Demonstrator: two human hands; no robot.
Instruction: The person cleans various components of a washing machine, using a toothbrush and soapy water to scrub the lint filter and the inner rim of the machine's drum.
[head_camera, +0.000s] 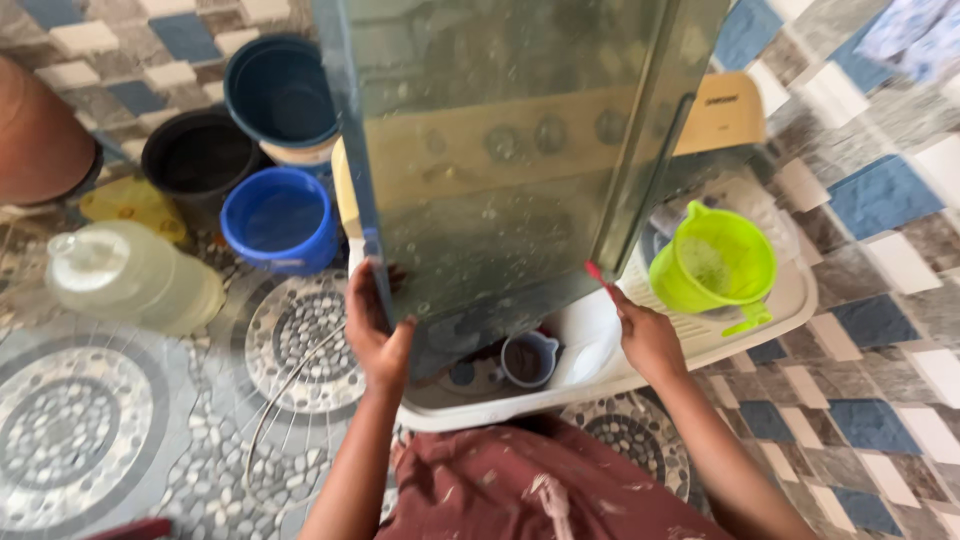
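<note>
Head view: wet glass panel held upright over white basin, left hand and right hand fingers curled on its edges; washing appears underway, droplets remaining.

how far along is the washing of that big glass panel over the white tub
Partway, by the look of it. Done: the glass panel is wet all over, with droplets and bubbles on it. In hand: the left hand and right hand grip its lower edges, holding it upright over the white tub. Left: probably rinsing; the green jug sits unused beside it, and a small cup lies in the tub.
</note>
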